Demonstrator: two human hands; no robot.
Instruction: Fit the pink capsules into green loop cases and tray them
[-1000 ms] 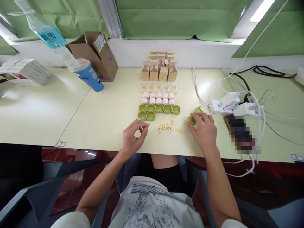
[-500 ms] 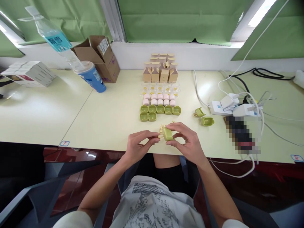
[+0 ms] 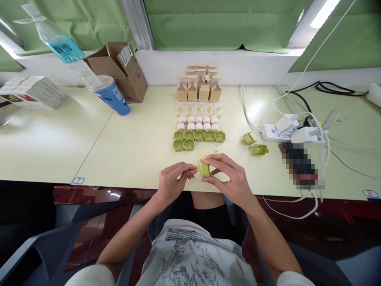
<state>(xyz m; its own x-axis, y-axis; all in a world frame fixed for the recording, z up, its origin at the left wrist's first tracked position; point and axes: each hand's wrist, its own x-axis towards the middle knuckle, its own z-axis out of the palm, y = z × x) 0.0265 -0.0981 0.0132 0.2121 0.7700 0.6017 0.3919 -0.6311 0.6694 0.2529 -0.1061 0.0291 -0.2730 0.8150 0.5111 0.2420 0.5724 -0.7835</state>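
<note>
My right hand [image 3: 228,178] grips a small green plastic cup [image 3: 205,169] between thumb and fingers, just above the table's front edge. A thin yellow strap loop [image 3: 197,170] sticks out from the cup's left side, and my left hand [image 3: 177,180] pinches it. Behind the cup lie more yellow loops [image 3: 203,157], partly hidden by my right fingers. Beyond them stand rows of green cups [image 3: 199,136] with their openings up. Two others lie apart to the right: a green cup with a yellow loop [image 3: 249,138] and a plain green cup [image 3: 260,149].
Pinkish-white rounded pieces [image 3: 199,126], clear plastic cases [image 3: 198,108] and open cardboard boxes [image 3: 192,92] line up behind the cups. A power strip [image 3: 275,133] with cables and a phone [image 3: 300,165] lie right. A blue cup [image 3: 111,97] and carton [image 3: 131,81] stand left.
Both hands have moved slightly left with the green cup. The cup has turned a little, and my left fingers have closed further over the yellow loop.
</note>
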